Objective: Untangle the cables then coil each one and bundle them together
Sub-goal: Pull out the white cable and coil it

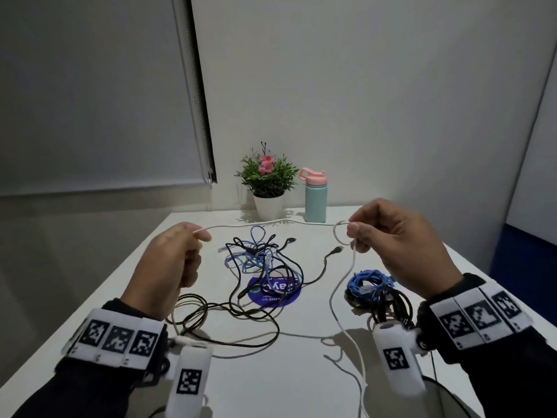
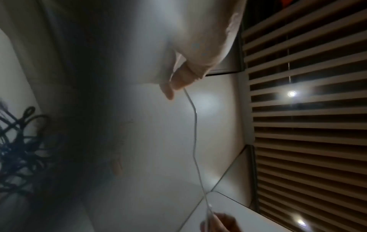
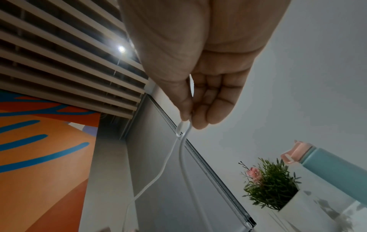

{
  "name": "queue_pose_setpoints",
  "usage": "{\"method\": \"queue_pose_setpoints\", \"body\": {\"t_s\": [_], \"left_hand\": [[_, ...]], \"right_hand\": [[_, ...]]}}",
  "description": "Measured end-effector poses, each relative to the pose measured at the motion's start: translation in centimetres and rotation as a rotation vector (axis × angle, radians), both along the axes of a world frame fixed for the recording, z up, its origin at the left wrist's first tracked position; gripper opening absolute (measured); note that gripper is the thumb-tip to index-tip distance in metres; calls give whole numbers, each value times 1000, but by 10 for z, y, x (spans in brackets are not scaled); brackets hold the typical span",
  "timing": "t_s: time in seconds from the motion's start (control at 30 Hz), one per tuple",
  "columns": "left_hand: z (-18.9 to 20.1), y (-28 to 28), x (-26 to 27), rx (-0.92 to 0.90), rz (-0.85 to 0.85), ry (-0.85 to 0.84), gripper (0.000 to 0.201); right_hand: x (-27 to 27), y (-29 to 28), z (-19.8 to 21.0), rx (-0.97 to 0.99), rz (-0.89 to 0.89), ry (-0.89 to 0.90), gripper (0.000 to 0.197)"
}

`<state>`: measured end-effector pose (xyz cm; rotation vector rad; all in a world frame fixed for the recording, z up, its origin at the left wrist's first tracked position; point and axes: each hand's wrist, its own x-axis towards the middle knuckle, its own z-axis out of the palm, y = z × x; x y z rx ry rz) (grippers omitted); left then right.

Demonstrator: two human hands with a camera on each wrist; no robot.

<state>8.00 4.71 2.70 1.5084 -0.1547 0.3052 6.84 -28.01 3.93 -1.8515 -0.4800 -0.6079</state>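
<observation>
A thin white cable (image 1: pixel 271 223) is stretched in the air between both hands above the white table (image 1: pixel 301 372). My left hand (image 1: pixel 193 236) pinches it at the left; the left wrist view shows the white cable (image 2: pixel 194 125) leaving those fingertips. My right hand (image 1: pixel 355 233) pinches a small loop of it, and the rest hangs down to the table; in the right wrist view the white cable (image 3: pixel 184 130) doubles back under the thumb. A tangle of black and blue cables (image 1: pixel 262 260) lies mid-table. A coiled blue and black bundle (image 1: pixel 373 288) sits under my right wrist.
A potted plant (image 1: pixel 268 182) and a teal bottle with a pink lid (image 1: pixel 315 197) stand at the table's far edge. A round purple sticker (image 1: pixel 274 291) lies under the tangle. Loose black cable (image 1: pixel 211 315) loops across the near left.
</observation>
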Motion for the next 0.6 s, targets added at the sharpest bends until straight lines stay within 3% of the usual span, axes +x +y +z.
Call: {"method": "queue_pose_setpoints", "body": {"t_s": [0.1, 0.17, 0.23, 0.3, 0.37, 0.43, 0.6], "left_hand": [[9, -19, -16, 234, -71, 5, 33], [20, -27, -26, 427, 101, -126, 45], [39, -34, -38, 468, 214, -354, 54], [54, -47, -49, 480, 72, -436, 51], [58, -64, -56, 563, -82, -349, 41], [54, -75, -57, 629, -120, -292, 35], [42, -71, -47, 322, -402, -82, 22]], "right_hand": [[-10, 4, 6, -81, 16, -12, 10], [-17, 10, 15, -207, -24, -63, 10], [-24, 18, 28, -386, -91, -177, 10], [-31, 28, 39, -500, -87, -261, 9], [-37, 37, 45, -530, -23, -300, 9], [-42, 44, 45, -536, 38, -321, 9], [-45, 51, 32, -500, 109, -318, 10]]}}
